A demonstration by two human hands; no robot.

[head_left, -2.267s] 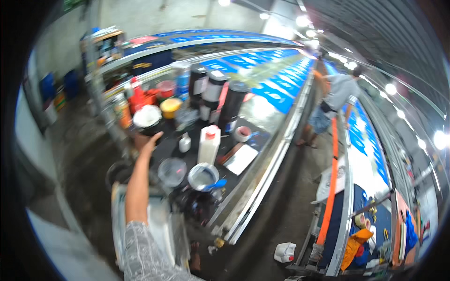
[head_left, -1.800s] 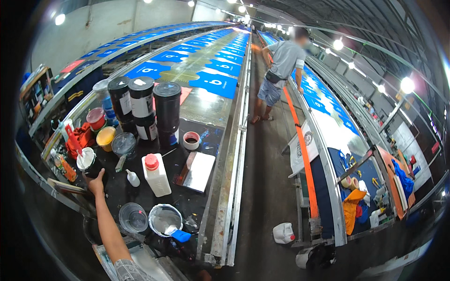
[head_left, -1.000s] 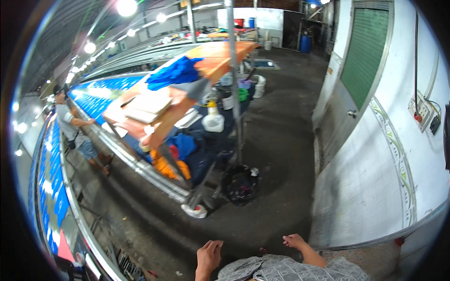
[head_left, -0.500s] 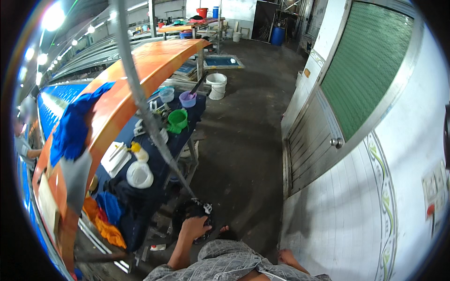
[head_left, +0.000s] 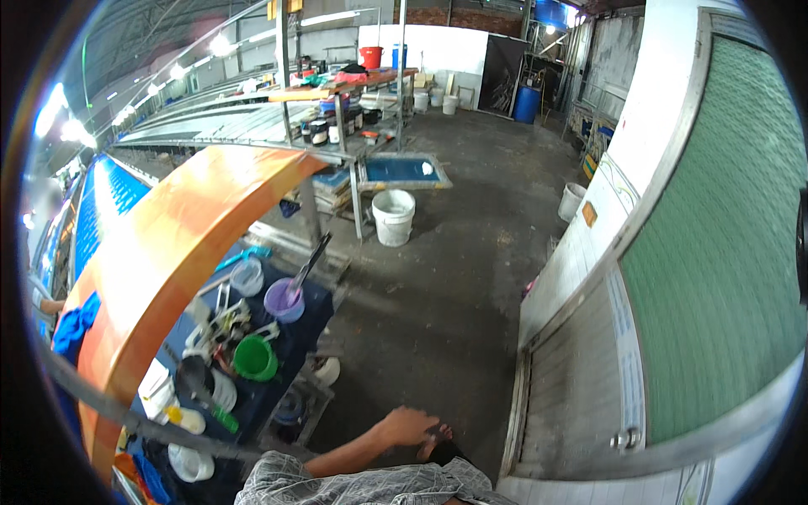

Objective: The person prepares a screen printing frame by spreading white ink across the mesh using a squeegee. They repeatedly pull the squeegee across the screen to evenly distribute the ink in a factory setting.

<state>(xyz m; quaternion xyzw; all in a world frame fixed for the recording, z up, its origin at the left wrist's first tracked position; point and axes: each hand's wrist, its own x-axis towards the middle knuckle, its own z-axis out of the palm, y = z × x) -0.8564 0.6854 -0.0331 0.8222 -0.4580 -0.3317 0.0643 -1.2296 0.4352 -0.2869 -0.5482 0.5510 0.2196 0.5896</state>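
My left hand (head_left: 407,427) hangs low in front of me above the floor, near my foot (head_left: 441,434). Its fingers look loosely stretched, and I see nothing in them. My right hand is out of the picture. To the left of my left arm stands a dark blue-covered table (head_left: 296,341). It bears a purple tub (head_left: 283,308) with a dark-handled tool in it, a green tub (head_left: 255,360), a clear container (head_left: 247,278), a yellow-capped bottle (head_left: 187,419) and a white tub (head_left: 192,464).
An orange curved panel (head_left: 181,210) arches over the table's left side, with blue cloth (head_left: 77,326) on it. Ahead are a white bucket (head_left: 393,225), a framed blue screen (head_left: 401,170) and a blue barrel (head_left: 527,104). A green-paned door (head_left: 715,252) lines the right.
I have moved forward along the aisle, and the view has lifted. The table and door are nearer. My left hand has swung forward and right; my right hand has left the picture.
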